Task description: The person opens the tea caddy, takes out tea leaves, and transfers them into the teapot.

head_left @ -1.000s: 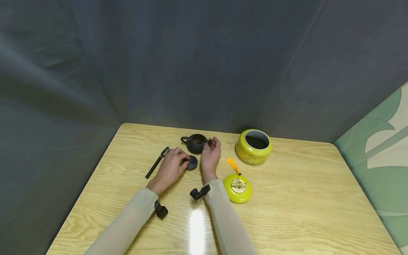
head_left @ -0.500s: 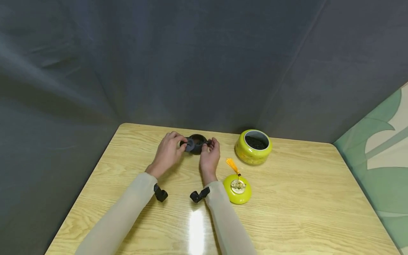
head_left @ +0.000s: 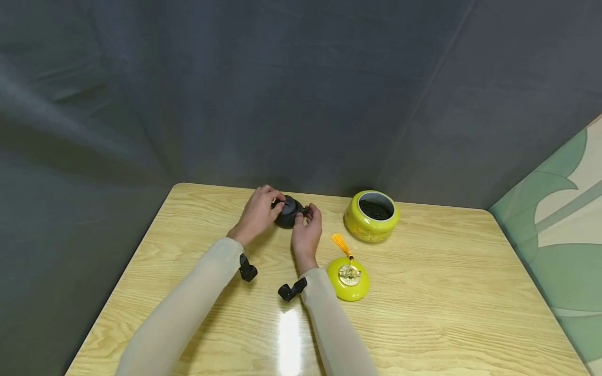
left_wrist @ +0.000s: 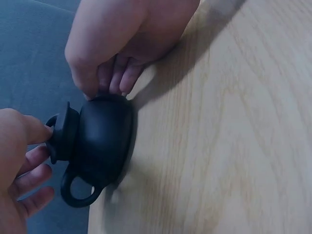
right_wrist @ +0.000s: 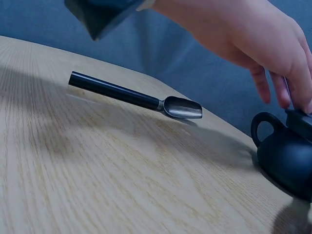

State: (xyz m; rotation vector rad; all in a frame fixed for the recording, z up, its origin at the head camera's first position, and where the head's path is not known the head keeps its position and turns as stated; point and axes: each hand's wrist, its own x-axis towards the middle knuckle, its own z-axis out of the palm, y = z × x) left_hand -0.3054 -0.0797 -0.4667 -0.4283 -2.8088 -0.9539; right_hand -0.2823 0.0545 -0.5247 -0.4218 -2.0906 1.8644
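A small dark teapot (head_left: 285, 221) stands near the table's back edge, its loop handle to the left. My left hand (head_left: 256, 215) pinches the knob of the teapot lid (left_wrist: 65, 134), which sits at the pot's mouth in the left wrist view, its rim edge standing out from the opening. On the other side, my right hand (head_left: 307, 234) holds the spout between thumb and fingers. A tea scoop (right_wrist: 127, 96) with a black handle and metal bowl lies on the wood in the right wrist view; my left arm hides it in the head view.
A yellow jar (head_left: 370, 228) of dark tea leaves stands right of the teapot. In front of it lies its yellow lid (head_left: 336, 285) with an orange tassel (head_left: 340, 243). A dark curtain (head_left: 301, 94) hangs behind the table.
My left hand has lifted the teapot lid from the table and carried it up and right onto the pot's mouth. My right hand keeps its hold on the spout.
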